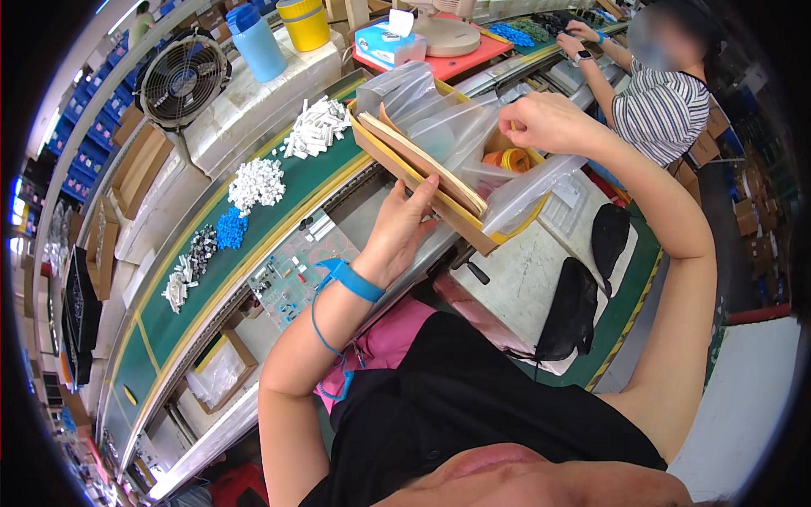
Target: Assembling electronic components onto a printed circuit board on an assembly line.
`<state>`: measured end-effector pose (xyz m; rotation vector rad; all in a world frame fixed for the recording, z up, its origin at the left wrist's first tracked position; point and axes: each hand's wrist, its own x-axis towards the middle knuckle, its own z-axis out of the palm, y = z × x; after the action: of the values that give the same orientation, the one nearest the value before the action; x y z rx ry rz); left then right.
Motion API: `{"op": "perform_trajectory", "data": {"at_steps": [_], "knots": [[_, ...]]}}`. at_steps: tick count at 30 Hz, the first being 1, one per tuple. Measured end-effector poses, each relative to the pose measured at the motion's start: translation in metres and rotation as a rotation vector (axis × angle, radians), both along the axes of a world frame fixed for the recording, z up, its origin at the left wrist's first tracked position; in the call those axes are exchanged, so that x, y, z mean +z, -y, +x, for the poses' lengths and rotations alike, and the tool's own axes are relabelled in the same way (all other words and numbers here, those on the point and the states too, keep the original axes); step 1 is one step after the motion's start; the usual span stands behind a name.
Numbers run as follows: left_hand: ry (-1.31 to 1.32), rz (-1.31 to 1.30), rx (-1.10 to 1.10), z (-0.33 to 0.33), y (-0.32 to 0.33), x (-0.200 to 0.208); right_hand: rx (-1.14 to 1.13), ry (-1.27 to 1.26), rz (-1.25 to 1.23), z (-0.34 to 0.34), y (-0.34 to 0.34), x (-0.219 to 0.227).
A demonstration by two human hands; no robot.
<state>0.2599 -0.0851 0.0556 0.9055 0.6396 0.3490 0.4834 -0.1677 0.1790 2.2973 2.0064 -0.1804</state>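
Note:
A yellow-edged cardboard box (460, 221) stands tilted in front of me, at the conveyor's near edge. My left hand (400, 226), with a blue wrist strap (351, 279) on its wrist, grips the box's near left wall. Clear plastic bags (460, 127) spread up out of the box and hang over its right side. Flat tan cardboard pieces (418, 159) lean along the near wall inside. An orange roll-like thing (508, 160) lies in the right part. Above it my right hand (545, 124) is closed, its fingertips pinched together beside the plastic; what they hold is hidden.
On the green conveyor (160, 329) lie piles of white parts (257, 183), blue parts (231, 228) and dark parts (203, 245). A circuit board (296, 275) sits before it. Behind stand a fan (183, 80), a blue jug (256, 46) and a tissue box (389, 46). A co-worker (659, 110) works at far right.

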Motion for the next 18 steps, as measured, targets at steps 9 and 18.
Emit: {"op": "perform_trajectory", "data": {"at_steps": [9,18], "knots": [[0.000,-0.109,-0.030,0.008,-0.003,-0.020,-0.022,-0.004,0.400,0.027,0.052,0.002],[0.116,-0.273,0.121,0.020,0.000,-0.022,0.218,0.004,0.558,-0.019,0.130,-0.059]]}}
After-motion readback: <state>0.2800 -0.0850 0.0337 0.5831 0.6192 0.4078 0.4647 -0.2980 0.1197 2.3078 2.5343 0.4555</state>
